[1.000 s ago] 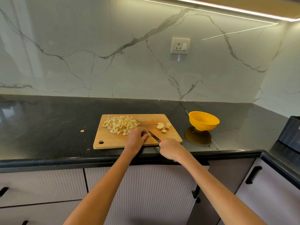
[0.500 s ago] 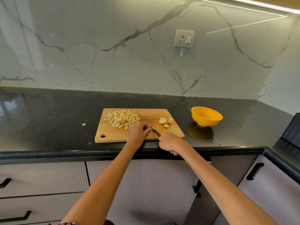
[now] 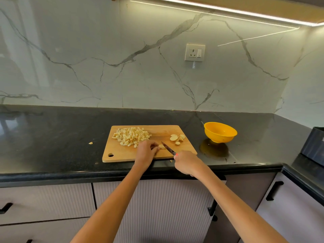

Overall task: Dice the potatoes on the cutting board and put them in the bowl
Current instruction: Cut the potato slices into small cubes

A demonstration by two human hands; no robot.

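Observation:
A wooden cutting board (image 3: pixel 122 153) lies on the black counter. A heap of diced potato (image 3: pixel 131 135) covers its far left part, and a few round potato slices (image 3: pixel 177 138) lie at its far right. My left hand (image 3: pixel 146 152) pins a small potato piece (image 3: pixel 162 146) near the board's front edge. My right hand (image 3: pixel 185 162) grips a knife (image 3: pixel 168 148), whose blade rests just right of that piece. A yellow bowl (image 3: pixel 220 132) stands to the right of the board; its inside looks empty.
One stray potato bit (image 3: pixel 90 143) lies on the counter left of the board, another crumb (image 3: pixel 171 161) by its front edge. A dark appliance (image 3: pixel 313 146) sits at the far right. A wall socket (image 3: pixel 194 52) is on the marble backsplash. Drawers run below the counter.
The camera view shifted, with small hand movements. The knife blade now sits to the right of the held piece, more of which shows beyond my left fingers.

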